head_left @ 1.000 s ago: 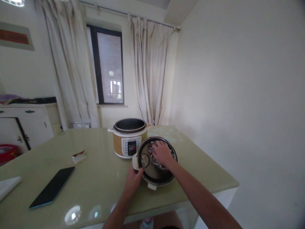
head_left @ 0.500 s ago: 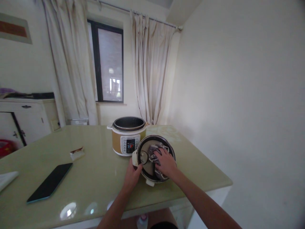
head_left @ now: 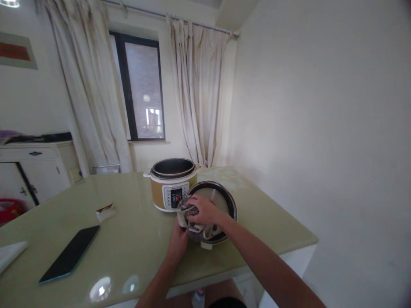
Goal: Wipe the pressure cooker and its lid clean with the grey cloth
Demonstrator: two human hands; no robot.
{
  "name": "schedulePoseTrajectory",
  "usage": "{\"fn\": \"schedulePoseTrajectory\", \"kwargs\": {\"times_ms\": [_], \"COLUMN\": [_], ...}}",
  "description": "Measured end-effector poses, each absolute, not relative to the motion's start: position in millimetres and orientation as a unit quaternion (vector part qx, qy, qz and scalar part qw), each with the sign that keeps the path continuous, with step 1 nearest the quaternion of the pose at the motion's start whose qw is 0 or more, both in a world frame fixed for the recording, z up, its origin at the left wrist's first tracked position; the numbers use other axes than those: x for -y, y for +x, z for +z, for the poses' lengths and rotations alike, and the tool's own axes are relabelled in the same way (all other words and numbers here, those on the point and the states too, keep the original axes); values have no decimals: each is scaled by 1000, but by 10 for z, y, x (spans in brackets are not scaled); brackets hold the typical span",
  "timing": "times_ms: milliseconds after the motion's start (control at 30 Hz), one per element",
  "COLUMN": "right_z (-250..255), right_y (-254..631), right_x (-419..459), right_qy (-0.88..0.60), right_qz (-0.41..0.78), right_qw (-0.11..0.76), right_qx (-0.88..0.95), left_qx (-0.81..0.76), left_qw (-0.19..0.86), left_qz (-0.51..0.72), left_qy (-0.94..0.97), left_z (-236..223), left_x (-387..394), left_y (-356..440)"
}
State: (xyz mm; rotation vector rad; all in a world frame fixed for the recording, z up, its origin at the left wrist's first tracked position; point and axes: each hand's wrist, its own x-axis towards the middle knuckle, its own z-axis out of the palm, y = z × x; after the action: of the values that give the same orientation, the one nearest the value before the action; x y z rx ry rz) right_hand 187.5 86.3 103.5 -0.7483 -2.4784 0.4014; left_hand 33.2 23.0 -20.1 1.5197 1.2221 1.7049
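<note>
A pressure cooker lid (head_left: 221, 197) is tilted up on the table, its inner side facing me. At its lower left edge, my left hand (head_left: 178, 241) grips it, with the fingers partly hidden. My right hand (head_left: 205, 210) is closed on a crumpled grey patterned cloth (head_left: 192, 226), pressed against the left part of the lid's inside. The cloth covers the lid's handle side. Just behind stands the gold and white electric pressure cooker (head_left: 157, 192), uncovered, with a dark inner pot and a control panel in front.
On the left of the green table (head_left: 138, 239) lies a dark phone (head_left: 70, 254). A small white packet (head_left: 105, 211) is beyond it, and a white object (head_left: 11, 254) sits at the left edge. A wall (head_left: 305, 128) runs along the right side.
My right hand has moved the cloth left across the lid's inside, from the right half to the handle side. My left hand still holds the lid. The view has shifted slightly.
</note>
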Motion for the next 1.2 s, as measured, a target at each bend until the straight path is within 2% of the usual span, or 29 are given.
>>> {"fn": "schedulePoseTrajectory", "kwargs": {"times_ms": [100, 200, 400, 533, 700, 967, 1067, 1200], "right_z": [1042, 993, 1072, 1187, 1121, 961, 881, 754], "right_y": [2010, 2051, 1897, 2093, 2560, 3048, 3051, 2812], "right_x": [-848, -879, -1052, -1233, -1208, -955, -864, -756], "right_qy": [-260, -268, -326, -387, -430, -381, -352, -322], "right_qz": [166, 135, -117, -188, -143, 59, 108, 141], "right_qw": [204, 186, 178, 162, 140, 68, 96, 188], "right_qx": [929, 936, 921, 888, 881, 920, 925, 917], "left_qx": [-461, -471, -493, -511, -527, -538, -517, -495], "left_qw": [271, 268, 266, 257, 243, 258, 246, 262], "left_qz": [635, 632, 627, 630, 626, 623, 635, 636], "left_qy": [558, 554, 541, 526, 521, 506, 519, 530], "left_z": [-220, -216, -177, -133, -98, -115, -101, -75], "left_x": [-268, -302, -260, -222, -216, -224, -220, -200], "left_y": [345, 358, 361, 375, 394, 401, 395, 383]}}
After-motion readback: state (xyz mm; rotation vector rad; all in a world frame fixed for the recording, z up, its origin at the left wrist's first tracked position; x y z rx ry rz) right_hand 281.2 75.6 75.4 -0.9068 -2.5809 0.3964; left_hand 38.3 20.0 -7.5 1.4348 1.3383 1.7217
